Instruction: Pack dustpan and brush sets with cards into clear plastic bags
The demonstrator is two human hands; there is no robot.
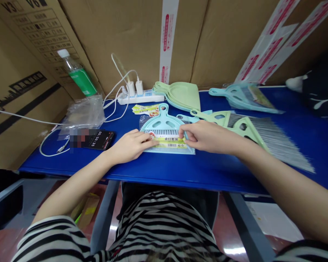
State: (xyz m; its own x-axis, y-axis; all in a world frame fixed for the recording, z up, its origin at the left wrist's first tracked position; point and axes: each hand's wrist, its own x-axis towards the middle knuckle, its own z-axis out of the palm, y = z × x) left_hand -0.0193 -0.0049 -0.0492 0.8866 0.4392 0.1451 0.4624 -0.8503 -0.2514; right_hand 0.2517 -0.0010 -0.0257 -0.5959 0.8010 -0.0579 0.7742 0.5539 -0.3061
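Note:
A light blue dustpan (164, 113) with a grey-bristled brush on it lies flat on the blue table in front of me, handle pointing away. A printed yellow and white label card (169, 139) lies across its lower half. My left hand (132, 145) rests at the dustpan's left edge, fingers stretched out onto the card's left end. The fingers of my right hand (198, 136) are curled, pinching the card's right end. Clear plastic (144, 119) shows beside the dustpan's upper left; how far it reaches around the pan I cannot tell.
Green dustpans (180, 92) are stacked at the back. Several brushes with grey bristles (278, 140) lie to the right, below a bagged blue dustpan (240, 95). Spare label cards (147, 109), a power strip (142, 96), plastic bags (83, 112), a phone (100, 140) and a bottle (82, 80) stand or lie leftward.

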